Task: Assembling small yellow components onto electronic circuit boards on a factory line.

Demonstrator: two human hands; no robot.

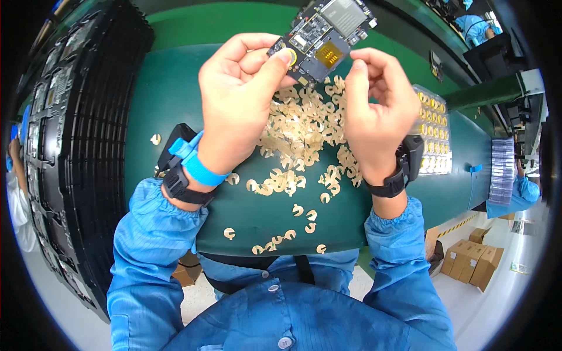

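We cannot see the near left corner of the circuit board (328, 41); the left hand (243, 96) covers it. The right hand (374, 111) shows only its back, so its grip is unreadable. The stacked trays (76, 146) blur at the left rim.

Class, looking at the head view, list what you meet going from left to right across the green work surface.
Stack of black trays → left hand → circuit board → right hand → clear tray of gold discs → cardboard boxes.
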